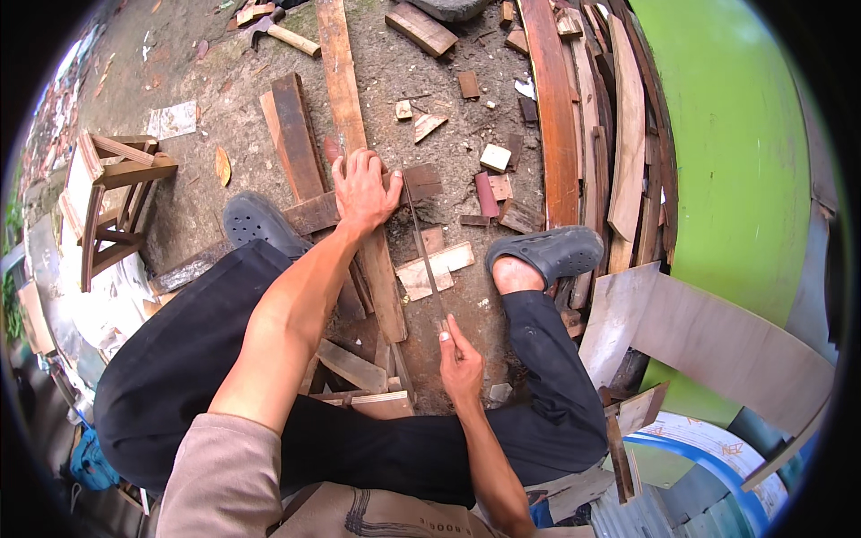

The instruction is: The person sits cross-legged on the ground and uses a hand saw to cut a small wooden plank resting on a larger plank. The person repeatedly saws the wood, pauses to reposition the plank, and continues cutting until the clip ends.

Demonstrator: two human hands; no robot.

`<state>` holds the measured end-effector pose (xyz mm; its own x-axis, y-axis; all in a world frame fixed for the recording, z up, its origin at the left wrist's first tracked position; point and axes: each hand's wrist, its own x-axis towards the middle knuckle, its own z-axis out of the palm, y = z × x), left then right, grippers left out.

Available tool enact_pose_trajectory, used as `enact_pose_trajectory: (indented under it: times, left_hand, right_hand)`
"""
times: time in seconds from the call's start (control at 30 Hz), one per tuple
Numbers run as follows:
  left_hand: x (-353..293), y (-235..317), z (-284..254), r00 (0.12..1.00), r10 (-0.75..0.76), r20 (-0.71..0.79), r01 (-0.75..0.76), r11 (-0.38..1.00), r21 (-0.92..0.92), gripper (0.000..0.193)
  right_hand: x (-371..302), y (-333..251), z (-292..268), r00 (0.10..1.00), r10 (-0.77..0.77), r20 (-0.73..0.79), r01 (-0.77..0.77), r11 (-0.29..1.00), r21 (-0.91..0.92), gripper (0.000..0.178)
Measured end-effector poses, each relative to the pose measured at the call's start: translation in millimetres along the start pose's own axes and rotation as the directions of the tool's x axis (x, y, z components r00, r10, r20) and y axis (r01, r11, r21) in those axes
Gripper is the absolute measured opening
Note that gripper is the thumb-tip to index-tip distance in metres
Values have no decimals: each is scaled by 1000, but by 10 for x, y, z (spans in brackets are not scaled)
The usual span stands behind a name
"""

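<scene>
My right hand (461,363) is closed around the handle of a handsaw, whose thin blade (421,238) points away from me. The blade's far end meets a dark wooden board (309,215) near its right end. That board lies crosswise over a long, narrow plank (381,278). Where the two cross, my left hand (363,193) bears down with bent fingers gripping the crosswise board. My left foot, in a dark grey clog (260,222), rests at the same board. Under the saw, a pale wood offcut (437,271) lies on the ground.
At the left stands a small wooden frame (112,193). A hammer (282,34) lies far off. Long boards (549,117) are stacked along a green wall (726,179). Several small offcuts lie between my feet, the right one in a clog (552,254). Scrap wood (354,366) sits near my lap.
</scene>
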<state>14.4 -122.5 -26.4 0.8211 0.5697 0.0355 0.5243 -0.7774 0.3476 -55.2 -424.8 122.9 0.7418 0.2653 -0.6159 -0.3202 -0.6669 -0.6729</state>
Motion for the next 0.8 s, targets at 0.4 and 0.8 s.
enact_pose_trajectory:
  times: [0.4,0.8]
  left_hand:
    - [-25,9,6,1000,-19,-9,18,998,-57,38]
    - [-1,-26,26,999,-21,-32,19,998,-67,40]
  right_hand:
    - [-167,-429,-153,1000,17,-8,-17,999,-46,40]
    - [-412,-1145,-342,999,-33,19,36,985,-168,43]
